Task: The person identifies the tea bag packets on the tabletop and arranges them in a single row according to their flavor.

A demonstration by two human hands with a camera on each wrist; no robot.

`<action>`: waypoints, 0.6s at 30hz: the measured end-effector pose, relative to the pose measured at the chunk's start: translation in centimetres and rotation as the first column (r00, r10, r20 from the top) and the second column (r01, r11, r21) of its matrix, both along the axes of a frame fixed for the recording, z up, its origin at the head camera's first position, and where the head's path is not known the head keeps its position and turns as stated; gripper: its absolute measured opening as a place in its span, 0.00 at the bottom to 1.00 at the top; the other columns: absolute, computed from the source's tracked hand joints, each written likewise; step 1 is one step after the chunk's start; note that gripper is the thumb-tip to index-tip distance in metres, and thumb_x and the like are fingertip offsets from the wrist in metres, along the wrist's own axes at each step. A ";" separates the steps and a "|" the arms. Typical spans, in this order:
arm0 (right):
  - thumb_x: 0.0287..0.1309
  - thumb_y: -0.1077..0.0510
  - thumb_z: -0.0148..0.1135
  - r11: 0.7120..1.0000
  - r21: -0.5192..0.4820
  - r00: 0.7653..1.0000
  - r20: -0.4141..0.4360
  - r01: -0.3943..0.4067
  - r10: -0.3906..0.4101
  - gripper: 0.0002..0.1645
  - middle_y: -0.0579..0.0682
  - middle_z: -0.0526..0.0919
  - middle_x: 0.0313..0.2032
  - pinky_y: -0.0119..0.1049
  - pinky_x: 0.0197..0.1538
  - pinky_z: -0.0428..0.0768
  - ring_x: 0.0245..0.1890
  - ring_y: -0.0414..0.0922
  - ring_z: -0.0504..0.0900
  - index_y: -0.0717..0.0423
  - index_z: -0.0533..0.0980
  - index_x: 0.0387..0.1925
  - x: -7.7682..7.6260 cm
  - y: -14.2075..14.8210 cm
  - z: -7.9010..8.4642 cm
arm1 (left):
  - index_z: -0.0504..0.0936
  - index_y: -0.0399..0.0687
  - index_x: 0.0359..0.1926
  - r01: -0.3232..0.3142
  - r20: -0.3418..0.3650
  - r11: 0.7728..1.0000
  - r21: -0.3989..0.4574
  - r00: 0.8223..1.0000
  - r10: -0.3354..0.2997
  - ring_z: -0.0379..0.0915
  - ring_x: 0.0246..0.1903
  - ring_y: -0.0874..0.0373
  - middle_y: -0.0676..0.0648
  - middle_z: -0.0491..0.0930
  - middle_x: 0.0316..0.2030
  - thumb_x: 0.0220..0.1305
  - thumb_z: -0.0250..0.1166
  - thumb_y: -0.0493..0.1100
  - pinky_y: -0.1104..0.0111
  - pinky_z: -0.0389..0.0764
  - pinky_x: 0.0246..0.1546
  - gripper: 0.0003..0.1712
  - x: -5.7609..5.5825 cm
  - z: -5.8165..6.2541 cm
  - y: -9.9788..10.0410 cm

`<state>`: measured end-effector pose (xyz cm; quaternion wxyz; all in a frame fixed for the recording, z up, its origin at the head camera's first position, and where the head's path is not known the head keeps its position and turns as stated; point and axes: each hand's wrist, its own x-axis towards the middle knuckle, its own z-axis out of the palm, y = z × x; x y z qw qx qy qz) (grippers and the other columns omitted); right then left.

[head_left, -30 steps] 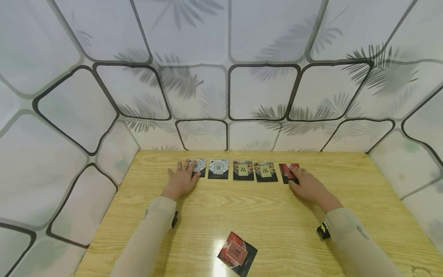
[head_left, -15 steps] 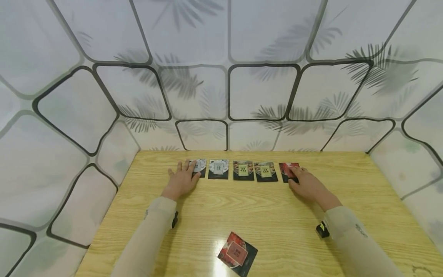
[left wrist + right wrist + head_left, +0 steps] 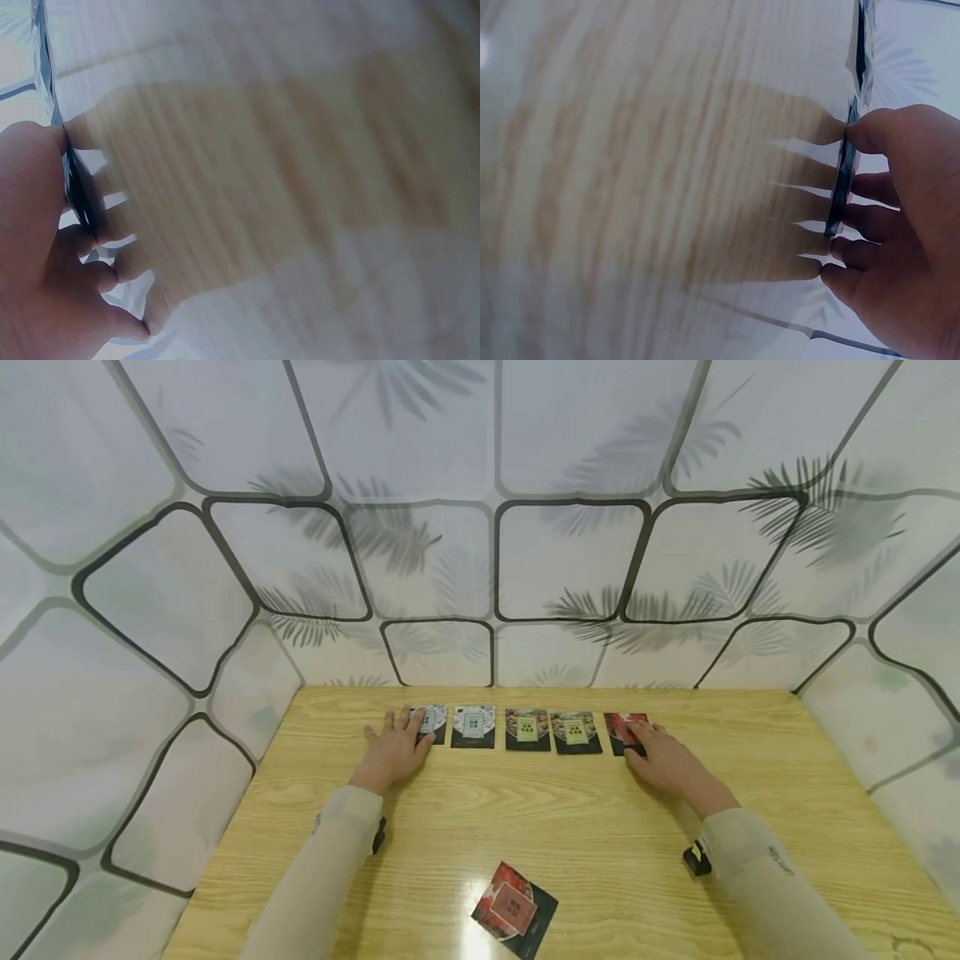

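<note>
A row of flat printed packets lies along the far side of the wooden table in the head view. My left hand (image 3: 393, 750) rests with fingers spread on the leftmost white-and-black packet (image 3: 436, 727), covering its left part. Straight fingers of my right hand (image 3: 670, 762) touch the red-and-black packet (image 3: 620, 733) at the row's right end and hide its right side. Between them lie another white-and-black packet (image 3: 473, 727) and two brown-and-black ones with yellow labels, the left one (image 3: 527, 729) and the right one (image 3: 576, 732). Both wrist views show fingertips down at a packet's edge.
Near the table's front, a second red-and-black packet (image 3: 514, 910) lies tilted by a bright reflection. The wooden table (image 3: 450, 814) meets a patterned wall covering (image 3: 570, 560) at the back and sides. Each wrist wears a small black device.
The red packet at the row's right end has shifted very slightly away from me under my right hand. My left hand and the other packets have not visibly moved.
</note>
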<state>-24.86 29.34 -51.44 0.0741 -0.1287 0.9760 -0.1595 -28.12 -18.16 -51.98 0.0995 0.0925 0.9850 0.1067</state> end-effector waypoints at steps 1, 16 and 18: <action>0.79 0.50 0.51 1.000 0.004 1.000 0.002 0.000 0.000 0.39 0.78 0.58 0.76 0.75 0.70 0.66 0.75 0.80 0.57 0.69 0.58 0.79 0.0 0.0 -0.1 | 0.44 0.51 0.87 0.000 0.002 1.000 0.000 1.000 0.000 0.35 0.83 0.29 0.37 0.41 0.85 0.85 0.39 0.64 0.21 0.41 0.72 0.41 0.0 0.0 0.0; 0.81 0.50 0.51 1.000 0.000 1.000 -0.025 -0.015 0.015 0.39 0.80 0.57 0.76 0.75 0.73 0.61 0.75 0.80 0.55 0.72 0.58 0.78 0.2 0.0 0.0 | 0.44 0.51 0.87 0.005 0.008 1.000 -0.006 1.000 -0.005 0.35 0.83 0.29 0.37 0.41 0.85 0.85 0.39 0.64 0.20 0.41 0.72 0.41 -0.1 -0.3 -0.1; 0.82 0.49 0.50 1.000 -0.007 0.999 -0.037 -0.019 0.019 0.39 0.80 0.57 0.76 0.75 0.73 0.60 0.75 0.80 0.54 0.72 0.58 0.78 0.4 -0.1 0.1 | 0.44 0.52 0.87 0.004 0.011 1.000 -0.011 1.000 -0.004 0.34 0.83 0.29 0.37 0.40 0.85 0.85 0.38 0.64 0.21 0.41 0.72 0.41 -0.1 -0.3 -0.1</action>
